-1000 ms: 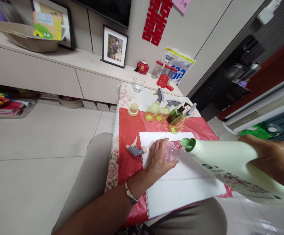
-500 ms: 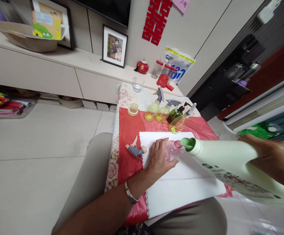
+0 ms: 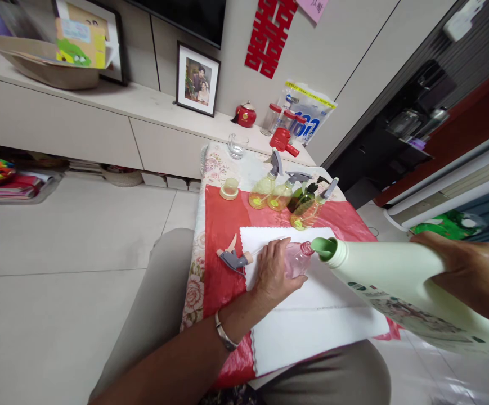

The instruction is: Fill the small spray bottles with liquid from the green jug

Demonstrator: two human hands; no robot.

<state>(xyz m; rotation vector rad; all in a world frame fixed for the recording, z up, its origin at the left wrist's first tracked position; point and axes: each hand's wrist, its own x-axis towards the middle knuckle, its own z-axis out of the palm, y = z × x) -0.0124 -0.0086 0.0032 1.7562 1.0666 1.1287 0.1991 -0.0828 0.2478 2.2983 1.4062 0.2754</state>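
Note:
My left hand [image 3: 274, 270] is wrapped round a clear pink bottle [image 3: 298, 259] on a white cloth [image 3: 312, 326]. With my right hand [image 3: 467, 270] I grip the handle of a large pale green jug [image 3: 387, 256], tilted on its side. The jug's green spout [image 3: 323, 246] meets the pink bottle's open neck; I cannot make out any liquid flowing. Left of the bottle lies a grey and peach spray trigger [image 3: 233, 259]. Behind the cloth stand several yellowish spray bottles [image 3: 262, 190] and a dark green pump bottle [image 3: 301, 198].
A translucent cap [image 3: 229, 189] sits on the red cover [image 3: 227, 216] at the table's left. Farther back are a glass cup [image 3: 237, 147], red-lidded jars [image 3: 271, 119] and a red pot [image 3: 245, 115] near the cabinet wall.

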